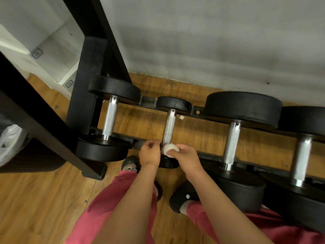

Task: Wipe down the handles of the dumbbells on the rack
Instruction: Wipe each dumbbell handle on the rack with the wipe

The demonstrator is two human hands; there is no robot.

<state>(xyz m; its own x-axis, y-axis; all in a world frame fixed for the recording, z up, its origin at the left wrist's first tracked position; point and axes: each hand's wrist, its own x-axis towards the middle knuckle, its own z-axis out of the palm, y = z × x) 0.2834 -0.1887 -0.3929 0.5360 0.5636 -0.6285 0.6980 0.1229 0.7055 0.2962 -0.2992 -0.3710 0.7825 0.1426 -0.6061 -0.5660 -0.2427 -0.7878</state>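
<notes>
4 black dumbbells are seen lying across the low rails of a black dumbbell rack (88,81), which is set on a wooden floor (44,199) against a grey wall (211,41). A wadded white cloth (168,149) is pressed against the smallest dumbbell (173,103), 2nd from the left, at the near end of its knurled steel handle (169,126). The cloth is gripped by the right hand (188,156), whose fingers are curled round it. The left hand (149,154) is held just beside the same end of the handle, on its left, with the fingers curled; whether anything is pinched or touched by them cannot be told. 1 larger dumbbell (110,118) is racked to the left of the small one, and 2 heavier ones, the 3rd dumbbell (233,143) and the 4th dumbbell (302,159), are racked to its right. Red trousers (109,199) and a black shoe (184,196) are seen beneath the forearms.
</notes>
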